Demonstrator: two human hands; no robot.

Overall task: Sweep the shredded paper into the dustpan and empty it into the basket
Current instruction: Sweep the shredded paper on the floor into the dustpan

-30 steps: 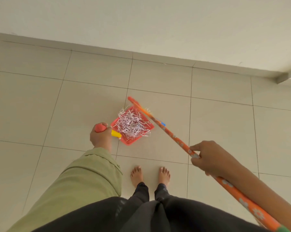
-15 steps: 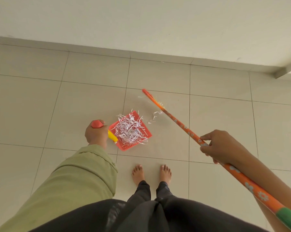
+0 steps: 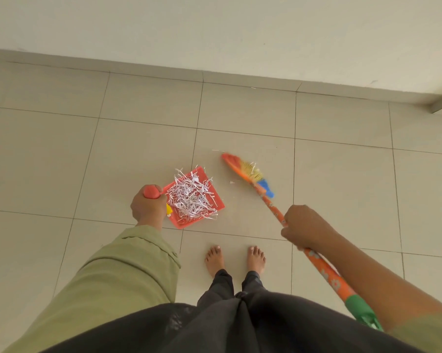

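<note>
Most of the shredded paper (image 3: 190, 200) already lies heaped in the red dustpan (image 3: 218, 200), which sits flat on the tiled floor (image 3: 62, 154) just ahead of the bare feet (image 3: 235, 258), so the sweeping looks nearly done; a few stray strips (image 3: 232, 182) lie on the tile between the pan and the broom (image 3: 250, 174), and the emptying is left, with no basket in view. The left hand (image 3: 148, 208) has its fingers curled round the dustpan's handle, and the right hand (image 3: 303, 229) has its fingers wrapped round the orange broom handle, the broom head held apart from the pan on its right. The floor is pale square tile with thin dark joints, running up to a plain light wall (image 3: 214, 29) along its far edge.
</note>
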